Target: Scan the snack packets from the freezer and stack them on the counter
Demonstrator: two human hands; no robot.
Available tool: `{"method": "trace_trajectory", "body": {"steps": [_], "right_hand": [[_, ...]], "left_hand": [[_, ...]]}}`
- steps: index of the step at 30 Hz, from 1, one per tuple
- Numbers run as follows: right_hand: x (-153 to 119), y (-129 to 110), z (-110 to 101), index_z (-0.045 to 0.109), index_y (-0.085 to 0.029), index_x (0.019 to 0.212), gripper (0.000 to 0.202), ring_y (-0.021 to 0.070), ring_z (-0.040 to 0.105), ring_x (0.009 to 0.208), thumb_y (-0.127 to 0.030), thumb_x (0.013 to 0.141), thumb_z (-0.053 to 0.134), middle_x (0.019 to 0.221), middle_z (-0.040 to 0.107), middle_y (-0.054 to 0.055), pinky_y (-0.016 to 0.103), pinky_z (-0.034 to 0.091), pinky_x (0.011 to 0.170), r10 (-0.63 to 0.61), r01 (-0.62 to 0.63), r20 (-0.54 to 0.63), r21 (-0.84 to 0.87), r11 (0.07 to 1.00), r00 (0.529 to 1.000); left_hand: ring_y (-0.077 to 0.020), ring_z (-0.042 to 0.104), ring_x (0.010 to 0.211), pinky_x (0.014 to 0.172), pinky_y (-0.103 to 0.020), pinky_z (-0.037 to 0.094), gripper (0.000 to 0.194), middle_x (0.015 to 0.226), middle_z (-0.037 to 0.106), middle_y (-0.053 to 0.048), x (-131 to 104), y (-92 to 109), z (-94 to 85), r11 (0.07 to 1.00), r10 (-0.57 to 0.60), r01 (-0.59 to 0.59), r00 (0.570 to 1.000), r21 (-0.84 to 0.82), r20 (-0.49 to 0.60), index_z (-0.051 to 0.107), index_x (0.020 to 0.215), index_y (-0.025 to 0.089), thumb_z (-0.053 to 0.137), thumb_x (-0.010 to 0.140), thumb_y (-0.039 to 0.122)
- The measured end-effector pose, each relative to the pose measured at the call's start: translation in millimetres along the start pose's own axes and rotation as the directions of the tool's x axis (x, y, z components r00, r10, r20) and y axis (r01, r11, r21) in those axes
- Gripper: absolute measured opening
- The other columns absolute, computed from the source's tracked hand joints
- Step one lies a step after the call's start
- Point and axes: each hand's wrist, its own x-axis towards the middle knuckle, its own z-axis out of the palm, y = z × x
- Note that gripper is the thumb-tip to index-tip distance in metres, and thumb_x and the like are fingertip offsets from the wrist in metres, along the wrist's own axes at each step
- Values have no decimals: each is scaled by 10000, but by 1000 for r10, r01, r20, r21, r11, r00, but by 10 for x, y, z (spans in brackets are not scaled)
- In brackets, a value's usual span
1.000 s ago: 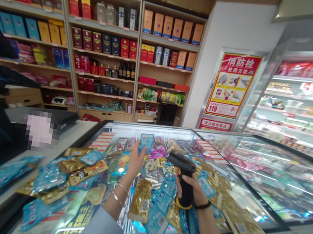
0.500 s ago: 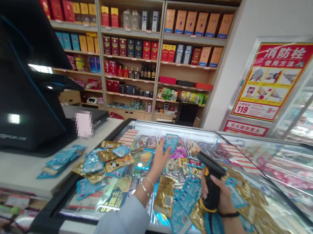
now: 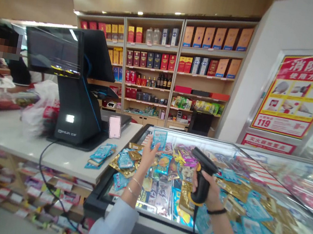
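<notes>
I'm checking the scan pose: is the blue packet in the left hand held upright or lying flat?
Upright. The left hand lifts the blue packet on end above the freezer lid, facing the scanner in the right hand.

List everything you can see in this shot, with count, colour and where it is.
small packet: one, blue, held up in left hand
barcode scanner: one, black, in right hand
snack packets: many, blue and gold, strewn on freezer lid
chest freezer: one, glass-topped, centre right
register screen: one, black, on white counter
shelves: boxed goods, red, orange, blue, back wall
poster: one, red and yellow, right wall
left hand: raised
right hand: gripping scanner
</notes>
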Motion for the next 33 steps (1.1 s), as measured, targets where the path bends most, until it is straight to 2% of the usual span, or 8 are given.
{"method": "trace_trajectory", "body": {"steps": [2, 5, 7, 10, 16, 22, 26, 33], "right_hand": [[100, 209, 273, 636, -217, 851, 333, 134, 536, 353, -504, 742, 765, 500, 587, -40, 235, 440, 358, 1, -2, 8, 56, 998, 1000], [227, 528, 623, 637, -205, 840, 349, 120, 533, 340, -508, 731, 770, 491, 589, -45, 217, 440, 350, 33, -36, 31, 98, 994, 999], [300, 715, 787, 639, -200, 830, 354, 119, 523, 328, -509, 722, 773, 482, 588, -45, 216, 432, 337, 61, -66, 47, 110, 992, 997], [408, 936, 924, 641, -196, 791, 352, 125, 512, 319, -515, 713, 769, 469, 580, -43, 228, 434, 325, 114, -119, 48, 114, 986, 992], [633, 1295, 991, 600, -191, 569, 449, 116, 489, 326, -604, 653, 758, 428, 559, -9, 229, 423, 326, 280, -281, 21, 59, 958, 960], [687, 1625, 982, 583, -195, 515, 486, 113, 480, 347, -636, 640, 744, 406, 515, -10, 221, 388, 333, 375, -373, -24, 65, 926, 927], [665, 1646, 966, 588, -193, 504, 490, 110, 463, 347, -637, 667, 713, 389, 515, 3, 218, 367, 341, 401, -400, -5, 54, 915, 916], [649, 1577, 1002, 598, -198, 534, 446, 115, 467, 347, -610, 616, 748, 418, 543, -2, 235, 384, 345, 385, -381, -34, 84, 921, 922]], "left_hand": [[-215, 686, 942, 807, -380, 617, 503, 1130, 694, -82, 30, 22, -321, 1000, -9, 9, 1000, -5, 1, 581, 1263, 205, 650, 856, 492], [-215, 693, 902, 784, -370, 608, 461, 1096, 709, -72, 6, 3, -725, 992, -33, 36, 999, 118, -28, 588, 1237, 203, 630, 863, 468], [-227, 697, 942, 845, -370, 583, 394, 1077, 723, -71, -36, -31, -918, 962, -19, 41, 996, 269, -84, 600, 1215, 205, 606, 881, 413], [-248, 697, 992, 896, -372, 537, 340, 1062, 738, -93, -78, -75, -1084, 863, -4, 85, 987, 498, -162, 603, 1213, 190, 551, 914, 344], [-279, 705, 906, 832, -364, 492, 478, 966, 748, -121, -20, -125, -1147, 554, -115, 232, 972, 799, -202, 539, 1354, 158, 541, 923, 364], [-314, 621, 1105, 1009, -439, 392, 484, 1049, 725, -167, -73, -267, -1102, 264, -99, 104, 992, 959, -81, 595, 1308, 96, 533, 885, 324], [-334, 559, 1165, 1007, -459, 392, 535, 1207, 664, -186, -131, -289, -1078, 200, -23, 94, 996, 975, -91, 583, 1331, 95, 561, 851, 330], [-336, 547, 1186, 1007, -460, 407, 483, 1276, 632, -179, -160, -232, -1095, 222, -4, 98, 995, 970, -100, 624, 1276, 116, 592, 827, 288]]}}
